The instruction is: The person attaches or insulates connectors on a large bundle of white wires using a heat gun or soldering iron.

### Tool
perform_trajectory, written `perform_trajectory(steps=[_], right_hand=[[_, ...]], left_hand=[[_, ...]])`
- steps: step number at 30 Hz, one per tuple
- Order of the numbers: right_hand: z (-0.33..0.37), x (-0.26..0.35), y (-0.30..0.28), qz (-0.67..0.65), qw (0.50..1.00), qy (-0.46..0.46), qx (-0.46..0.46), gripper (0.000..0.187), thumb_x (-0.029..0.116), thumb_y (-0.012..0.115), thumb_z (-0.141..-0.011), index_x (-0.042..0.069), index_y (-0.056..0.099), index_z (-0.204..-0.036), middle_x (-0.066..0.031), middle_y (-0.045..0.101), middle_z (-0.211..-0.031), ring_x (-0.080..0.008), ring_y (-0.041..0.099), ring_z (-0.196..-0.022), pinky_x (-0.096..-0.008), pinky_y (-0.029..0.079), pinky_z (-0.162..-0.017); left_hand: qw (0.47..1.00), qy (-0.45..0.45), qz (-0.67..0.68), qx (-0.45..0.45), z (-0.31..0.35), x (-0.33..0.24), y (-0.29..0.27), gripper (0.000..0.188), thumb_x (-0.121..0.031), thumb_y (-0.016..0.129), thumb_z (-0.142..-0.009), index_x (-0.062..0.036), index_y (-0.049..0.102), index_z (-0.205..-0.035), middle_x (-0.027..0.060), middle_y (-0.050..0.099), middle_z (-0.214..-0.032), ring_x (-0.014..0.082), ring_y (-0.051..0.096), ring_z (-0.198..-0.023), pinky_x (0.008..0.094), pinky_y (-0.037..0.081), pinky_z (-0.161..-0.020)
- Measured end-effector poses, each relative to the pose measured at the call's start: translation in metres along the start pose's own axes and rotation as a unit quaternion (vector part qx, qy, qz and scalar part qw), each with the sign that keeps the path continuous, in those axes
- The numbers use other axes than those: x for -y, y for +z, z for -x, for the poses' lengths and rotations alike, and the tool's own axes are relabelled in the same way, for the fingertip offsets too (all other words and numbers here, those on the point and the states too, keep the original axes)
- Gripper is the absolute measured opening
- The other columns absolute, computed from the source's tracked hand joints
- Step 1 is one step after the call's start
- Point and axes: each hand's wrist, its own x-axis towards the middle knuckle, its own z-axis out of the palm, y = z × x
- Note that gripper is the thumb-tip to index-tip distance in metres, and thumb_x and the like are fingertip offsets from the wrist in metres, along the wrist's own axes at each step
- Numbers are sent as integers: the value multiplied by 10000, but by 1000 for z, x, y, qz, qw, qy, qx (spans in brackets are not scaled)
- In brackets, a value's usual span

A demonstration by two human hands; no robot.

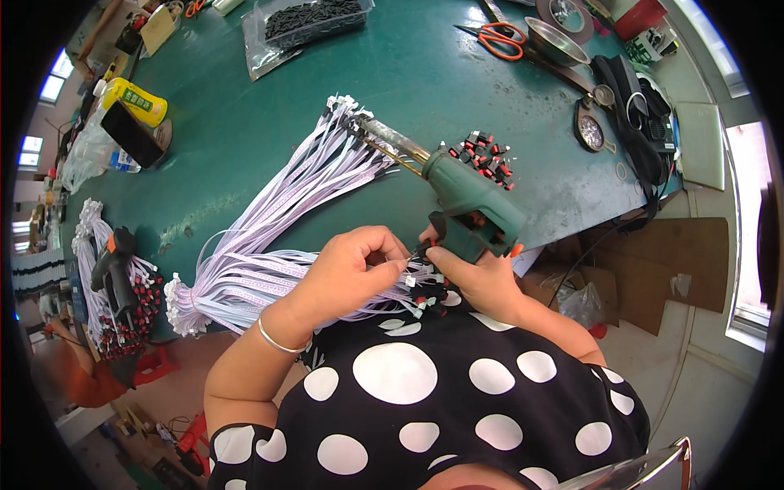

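My left hand (pixel 355 269), a metal bangle on its wrist, is closed in a pinch on a thin wire end. My right hand (pixel 486 286) is wrapped round the handle of a green soldering gun (pixel 474 192). That thumb presses near a small black part (pixel 421 250) at the left fingertips. Up and to the left points the gun's metal barrel, a thin brass tube beside it, over a fan of white ribbon cables (pixel 286 184). A second bundle (pixel 245 290) runs beneath my left forearm, its small white connectors gathered at the left end. Fingers partly hide the wire ends.
Red-and-black small parts (pixel 482 159) lie heaped beyond the gun. A clear box of black pieces (pixel 314 20) stands at the back, orange-handled scissors (pixel 500 41) right of it. Leftward are a phone (pixel 132 135), a yellow bottle (pixel 143 102) and another gun (pixel 118 273) on cables.
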Motion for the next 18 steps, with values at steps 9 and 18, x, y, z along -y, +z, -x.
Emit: perform_trajectory(steps=[9, 18], right_hand=[[0, 0, -1, -5, 1000, 13, 4, 206, 44, 642, -775, 6, 572, -965, -10, 599, -903, -57, 543, -811, -228, 462, -713], [1, -1, -1, 38, 999, -5, 21, 205, 76, 613, -810, 22, 566, -1002, -9, 585, -890, -46, 515, -675, -208, 432, -560]], left_hand=[[993, 93, -75, -22, -3, -11, 5, 43, 17, 568, -743, 12, 529, -727, 68, 565, -850, 73, 486, -679, 206, 410, -612], [986, 123, -107, -16, -7, -10, 4, 37, 37, 551, -700, 24, 519, -686, 78, 559, -816, 110, 504, -673, 231, 422, -599]])
